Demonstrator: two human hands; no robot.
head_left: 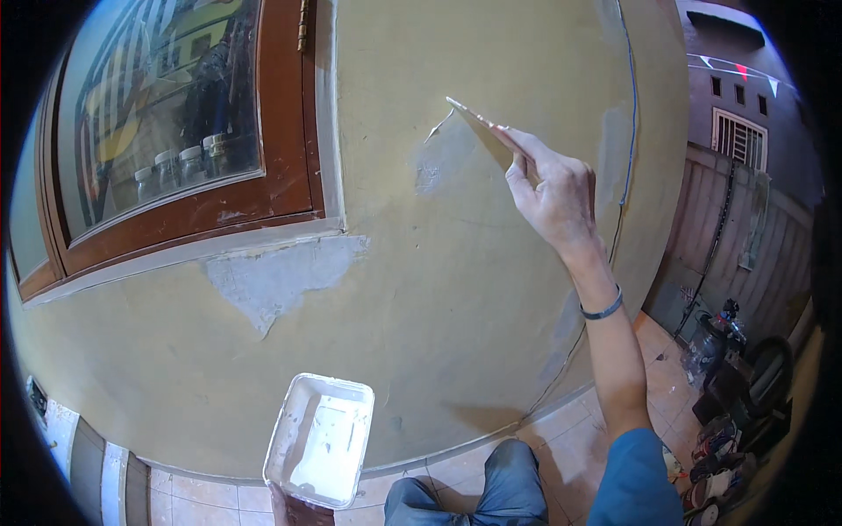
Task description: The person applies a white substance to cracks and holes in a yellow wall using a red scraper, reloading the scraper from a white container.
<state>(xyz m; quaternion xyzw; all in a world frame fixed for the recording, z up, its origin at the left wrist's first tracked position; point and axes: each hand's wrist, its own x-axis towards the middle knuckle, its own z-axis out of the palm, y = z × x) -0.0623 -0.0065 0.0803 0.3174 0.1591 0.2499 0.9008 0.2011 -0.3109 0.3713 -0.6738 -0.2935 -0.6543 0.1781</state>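
My right hand (558,191) grips a putty knife (479,119), seen nearly edge-on, raised against the beige wall (491,298). A thin strand of white paste (437,128) shows by its tip, just above a grey filled patch (443,159); whether the blade touches the wall is hard to tell. Low in front of me, my left hand (300,510) holds a white rectangular plastic tub (367,419) from beneath its near edge. White putty (329,443) lies inside the tub. Most of the left hand's fingers are hidden under it.
A brown wooden window (285,197) with glass jars (190,164) behind the pane is at upper left. Below it spreads a larger grey patch (276,276). A blue cable (631,114) runs down the wall at right. Assorted items (715,438) crowd the tiled floor (561,438) at right.
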